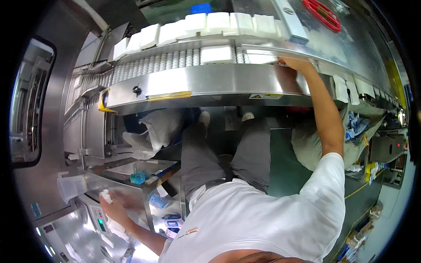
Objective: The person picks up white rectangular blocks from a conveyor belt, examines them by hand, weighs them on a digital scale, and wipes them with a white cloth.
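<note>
- Conveyor [210,85]: its steel near edge runs just this side of the right grip [297,63]; exposed rollers [153,65] stretch leftward from that grip.
- Row of white packs [195,23]: beyond and left of the right grip.
- Nearest pack [259,57]: just beside the right grip, whose opening and hold I cannot tell.
- White wad [105,196]: pinched in the left grip [116,209], fingers closed.

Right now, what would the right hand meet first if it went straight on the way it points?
For the right hand, likely the white block just to its left on the roller conveyor; blur hides whether they touch.
</note>
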Action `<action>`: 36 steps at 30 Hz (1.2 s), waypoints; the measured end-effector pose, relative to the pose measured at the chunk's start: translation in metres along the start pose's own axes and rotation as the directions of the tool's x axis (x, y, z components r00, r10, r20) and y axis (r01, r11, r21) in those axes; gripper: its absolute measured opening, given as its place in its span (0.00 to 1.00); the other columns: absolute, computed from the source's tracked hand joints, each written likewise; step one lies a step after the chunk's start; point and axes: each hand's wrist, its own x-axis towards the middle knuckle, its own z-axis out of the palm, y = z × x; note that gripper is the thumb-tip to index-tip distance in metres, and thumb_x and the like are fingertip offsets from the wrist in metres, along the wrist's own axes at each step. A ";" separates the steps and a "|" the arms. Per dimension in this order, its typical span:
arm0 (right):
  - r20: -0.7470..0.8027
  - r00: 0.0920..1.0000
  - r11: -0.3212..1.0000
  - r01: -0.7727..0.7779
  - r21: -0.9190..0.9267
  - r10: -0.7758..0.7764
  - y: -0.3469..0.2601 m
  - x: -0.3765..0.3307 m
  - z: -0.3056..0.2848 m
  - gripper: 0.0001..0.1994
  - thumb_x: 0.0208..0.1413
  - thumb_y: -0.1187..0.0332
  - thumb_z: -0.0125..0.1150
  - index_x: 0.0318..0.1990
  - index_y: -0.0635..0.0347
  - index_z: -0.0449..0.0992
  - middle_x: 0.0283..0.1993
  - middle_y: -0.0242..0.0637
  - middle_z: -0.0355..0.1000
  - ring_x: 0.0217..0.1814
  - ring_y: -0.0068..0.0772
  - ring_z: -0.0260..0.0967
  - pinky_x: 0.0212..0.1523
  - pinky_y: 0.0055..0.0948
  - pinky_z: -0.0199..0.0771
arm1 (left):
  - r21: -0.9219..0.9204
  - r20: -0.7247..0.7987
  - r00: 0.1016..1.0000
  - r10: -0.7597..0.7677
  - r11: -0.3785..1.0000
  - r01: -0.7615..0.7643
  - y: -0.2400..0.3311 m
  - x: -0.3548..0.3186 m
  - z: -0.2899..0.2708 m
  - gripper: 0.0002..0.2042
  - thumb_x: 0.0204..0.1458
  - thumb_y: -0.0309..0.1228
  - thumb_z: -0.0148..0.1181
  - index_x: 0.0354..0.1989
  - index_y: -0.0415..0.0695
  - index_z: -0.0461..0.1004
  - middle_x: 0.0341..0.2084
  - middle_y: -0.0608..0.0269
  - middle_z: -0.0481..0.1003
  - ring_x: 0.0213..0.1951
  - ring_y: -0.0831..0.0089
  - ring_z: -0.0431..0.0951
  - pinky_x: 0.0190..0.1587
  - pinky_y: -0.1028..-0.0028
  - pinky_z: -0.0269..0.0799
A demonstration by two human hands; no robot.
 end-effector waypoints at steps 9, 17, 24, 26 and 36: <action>-0.101 0.988 0.842 0.043 -0.537 -0.115 0.105 -0.121 -0.125 0.31 0.67 0.55 0.58 0.74 0.59 0.62 0.75 0.48 0.61 0.79 0.50 0.55 0.79 0.49 0.50 | 0.122 0.209 0.957 -0.203 0.976 0.181 -0.036 -0.024 -0.022 0.32 0.47 0.35 0.65 0.61 0.32 0.69 0.56 0.34 0.73 0.60 0.36 0.71 0.66 0.50 0.64; -0.035 0.997 0.738 0.022 -0.675 -0.062 0.126 -0.224 -0.164 0.50 0.52 0.61 0.74 0.79 0.56 0.50 0.83 0.46 0.46 0.85 0.51 0.39 0.83 0.45 0.36 | 0.178 0.494 0.864 0.093 0.962 -0.205 0.013 0.021 -0.029 0.51 0.47 0.60 0.71 0.72 0.36 0.61 0.71 0.38 0.60 0.72 0.40 0.58 0.74 0.47 0.52; 0.002 0.990 0.771 0.112 -0.627 -0.143 0.129 -0.181 -0.155 0.51 0.49 0.70 0.73 0.79 0.54 0.47 0.81 0.45 0.49 0.84 0.47 0.43 0.82 0.50 0.40 | -0.166 -0.044 0.856 0.515 0.841 -0.514 0.188 0.038 -0.090 0.30 0.57 0.48 0.71 0.59 0.38 0.73 0.56 0.46 0.73 0.58 0.46 0.73 0.63 0.50 0.68; -0.012 0.996 0.728 0.056 -0.683 -0.088 0.124 -0.190 -0.162 0.52 0.47 0.72 0.74 0.79 0.56 0.47 0.81 0.45 0.50 0.83 0.49 0.44 0.82 0.49 0.41 | -0.294 -0.062 0.842 0.536 0.796 -0.529 0.198 0.038 -0.086 0.30 0.56 0.46 0.72 0.58 0.36 0.74 0.55 0.44 0.74 0.58 0.46 0.73 0.63 0.50 0.68; 0.022 0.961 0.767 0.235 -0.597 -0.277 0.119 -0.196 -0.150 0.38 0.53 0.85 0.57 0.74 0.57 0.60 0.74 0.46 0.62 0.77 0.52 0.56 0.77 0.44 0.57 | -0.491 0.008 0.862 0.506 0.754 -0.437 0.179 0.032 -0.045 0.29 0.58 0.42 0.70 0.61 0.35 0.72 0.57 0.44 0.74 0.59 0.45 0.73 0.64 0.51 0.67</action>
